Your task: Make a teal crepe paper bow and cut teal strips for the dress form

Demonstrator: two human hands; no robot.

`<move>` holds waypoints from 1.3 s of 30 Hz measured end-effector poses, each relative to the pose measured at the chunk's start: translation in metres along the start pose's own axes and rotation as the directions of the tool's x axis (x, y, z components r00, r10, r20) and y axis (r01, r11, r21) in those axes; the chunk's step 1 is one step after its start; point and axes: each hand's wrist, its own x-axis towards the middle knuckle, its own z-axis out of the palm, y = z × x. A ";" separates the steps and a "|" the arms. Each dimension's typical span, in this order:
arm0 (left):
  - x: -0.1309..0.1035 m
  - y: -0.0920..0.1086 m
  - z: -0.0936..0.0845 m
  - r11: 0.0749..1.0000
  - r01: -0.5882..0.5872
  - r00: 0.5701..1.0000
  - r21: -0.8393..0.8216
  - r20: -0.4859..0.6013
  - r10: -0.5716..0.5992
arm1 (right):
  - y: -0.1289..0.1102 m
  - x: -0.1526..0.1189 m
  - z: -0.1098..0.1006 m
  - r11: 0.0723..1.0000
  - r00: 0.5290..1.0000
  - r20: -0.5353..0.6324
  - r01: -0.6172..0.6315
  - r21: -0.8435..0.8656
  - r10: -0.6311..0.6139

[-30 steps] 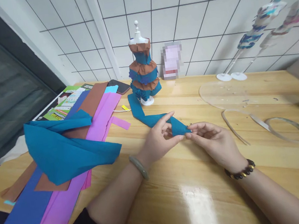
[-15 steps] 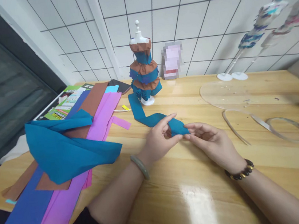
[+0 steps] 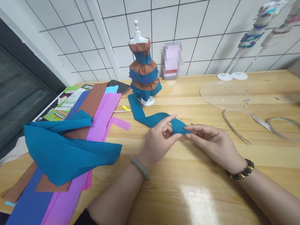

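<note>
A long teal crepe paper strip runs from beside the foot of a small white dress form to my hands. My right hand pinches its near end between thumb and fingertips. My left hand is curled around the strip just behind that end, index finger above and thumb along the lower edge; its other fingers are partly hidden. Brown and teal gathered paper tiers wrap the dress form, with a pleated teal piece at the lower left.
At left lies a pile of crepe paper: a folded teal sheet over purple, blue and brown strips. A dark phone lies behind it. Right are a clear round sheet, a coil of tape and two decorated forms by the wall.
The teal end between my hands looks narrower and more pointed, with my right fingers closed nearer its tip. Both hands stay in nearly the same place; the view shifts slightly.
</note>
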 end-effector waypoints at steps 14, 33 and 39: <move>0.000 -0.001 -0.002 0.991 -0.076 0.997 0.109 0.008 0.075 | 0.005 0.001 -0.004 0.955 0.979 0.000 0.197 -0.220 -0.202; 0.001 0.002 -0.005 0.960 -0.204 0.979 0.193 0.015 0.205 | 0.003 0.002 -0.005 0.908 0.960 0.072 0.280 -0.312 -0.272; 0.002 0.004 -0.005 0.956 -0.208 0.978 0.208 0.024 0.207 | 0.003 0.002 -0.005 0.892 0.955 0.090 0.295 -0.342 -0.282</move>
